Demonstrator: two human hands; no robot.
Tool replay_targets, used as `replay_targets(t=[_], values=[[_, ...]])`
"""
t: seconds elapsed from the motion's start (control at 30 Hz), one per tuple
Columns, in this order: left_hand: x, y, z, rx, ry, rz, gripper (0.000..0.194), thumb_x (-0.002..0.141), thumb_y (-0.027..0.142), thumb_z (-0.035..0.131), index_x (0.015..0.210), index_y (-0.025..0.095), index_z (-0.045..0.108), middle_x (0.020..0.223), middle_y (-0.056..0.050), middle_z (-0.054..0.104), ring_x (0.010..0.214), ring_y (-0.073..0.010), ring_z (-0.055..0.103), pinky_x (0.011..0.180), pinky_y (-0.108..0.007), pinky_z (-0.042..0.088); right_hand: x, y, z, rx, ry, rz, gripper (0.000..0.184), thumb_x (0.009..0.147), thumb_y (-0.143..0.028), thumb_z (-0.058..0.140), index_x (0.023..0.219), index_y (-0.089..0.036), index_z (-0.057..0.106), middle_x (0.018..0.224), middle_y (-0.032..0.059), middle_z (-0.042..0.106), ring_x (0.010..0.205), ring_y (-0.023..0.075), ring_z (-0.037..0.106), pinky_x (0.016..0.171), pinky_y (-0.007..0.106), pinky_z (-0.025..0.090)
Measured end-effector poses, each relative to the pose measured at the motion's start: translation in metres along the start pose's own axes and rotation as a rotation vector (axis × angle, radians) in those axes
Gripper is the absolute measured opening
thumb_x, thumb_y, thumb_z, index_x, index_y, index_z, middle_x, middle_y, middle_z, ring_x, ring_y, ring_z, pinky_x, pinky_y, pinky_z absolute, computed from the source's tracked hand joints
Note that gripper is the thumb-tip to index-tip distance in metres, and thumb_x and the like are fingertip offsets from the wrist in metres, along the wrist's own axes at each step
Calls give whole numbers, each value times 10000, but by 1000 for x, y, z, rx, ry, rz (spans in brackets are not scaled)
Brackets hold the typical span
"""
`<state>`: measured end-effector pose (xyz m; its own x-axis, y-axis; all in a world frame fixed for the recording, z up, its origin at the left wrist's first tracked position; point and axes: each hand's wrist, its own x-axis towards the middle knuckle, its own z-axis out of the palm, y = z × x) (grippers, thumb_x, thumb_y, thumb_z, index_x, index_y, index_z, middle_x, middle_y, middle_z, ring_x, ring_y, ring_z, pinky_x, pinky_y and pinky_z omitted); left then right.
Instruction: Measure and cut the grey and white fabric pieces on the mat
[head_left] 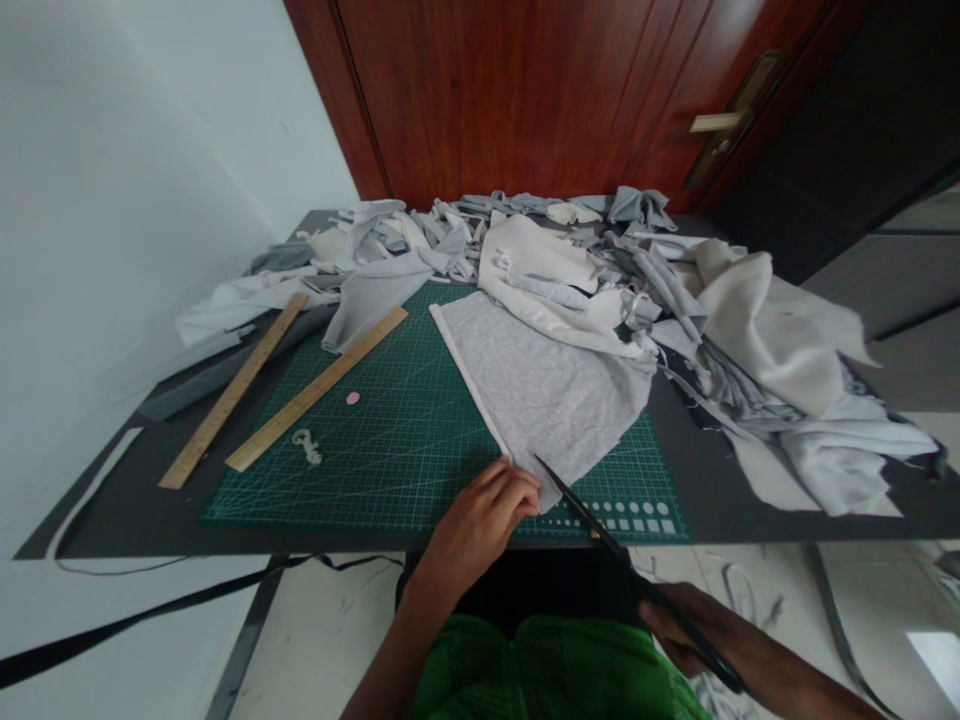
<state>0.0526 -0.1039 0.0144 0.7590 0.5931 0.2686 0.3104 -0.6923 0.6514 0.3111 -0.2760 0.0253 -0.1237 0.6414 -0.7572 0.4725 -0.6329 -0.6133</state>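
Pinching gray fabric (555, 390), left grip (484, 515) closed; black scissors (616, 551) clasped in right grip (706, 605); ruler (318, 389) markings illegibly small.

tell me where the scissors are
In the head view, the scissors are right of centre, in the right hand, their tip over the grey cloth beside the left hand.

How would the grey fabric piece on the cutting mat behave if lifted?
The grey fabric piece would probably flop, given its soft ripples. It looks thin, so likely light. It might bunch beside the left hand, which touches its near corner.
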Motion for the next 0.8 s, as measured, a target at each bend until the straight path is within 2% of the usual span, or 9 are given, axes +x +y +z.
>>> replay_targets(t=[0.2, 0.33, 0.5, 0.7, 0.8], values=[[1, -1, 0, -3, -2, 1, 163, 1004, 80, 584, 958, 232, 551, 1049, 11, 721, 1094, -174, 662, 1141, -387, 488, 0, -9, 2, 35, -12, -6, 792, 733, -1020, 361, 741, -230, 422, 683, -33, 368, 638, 142, 349, 633, 296, 335], [0, -1, 1, -13, 2, 0, 164, 1008, 83, 584, 958, 233, 540, 1054, 16, 717, 1101, -172, 660, 1167, -400, 461, -1, -11, 0, 19, 23, -4, 817, 699, -1042, 359, 730, -229, 441, 699, -19, 387, 655, 153, 382, 626, 294, 354], [0, -1, 1, -1, -8, -4, 147, 1017, 95, 573, 970, 231, 546, 1055, 4, 715, 1095, -177, 654, 1118, -385, 496, -2, -8, 0, 76, 16, 1, 812, 691, -1036, 410, 747, -226, 446, 706, -28, 379, 641, 137, 367, 609, 283, 359], [0, 0, 0, 16, 3, 0, 154, 1011, 97, 579, 953, 236, 543, 1045, 18, 725, 1089, -162, 670, 1163, -395, 480, 4, 6, 4, 72, 68, -48, 727, 786, -950, 466, 724, -226, 468, 669, -33, 412, 617, 135, 382, 614, 284, 395], [1, -1, -1, 5, 10, 18, 158, 1028, 106, 546, 947, 240, 531, 1049, 22, 724, 1096, -160, 671, 1221, -423, 434, 6, 9, 5, 124, 44, -67, 699, 819, -915, 486, 742, -221, 459, 674, -41, 410, 619, 125, 397, 601, 267, 379]])
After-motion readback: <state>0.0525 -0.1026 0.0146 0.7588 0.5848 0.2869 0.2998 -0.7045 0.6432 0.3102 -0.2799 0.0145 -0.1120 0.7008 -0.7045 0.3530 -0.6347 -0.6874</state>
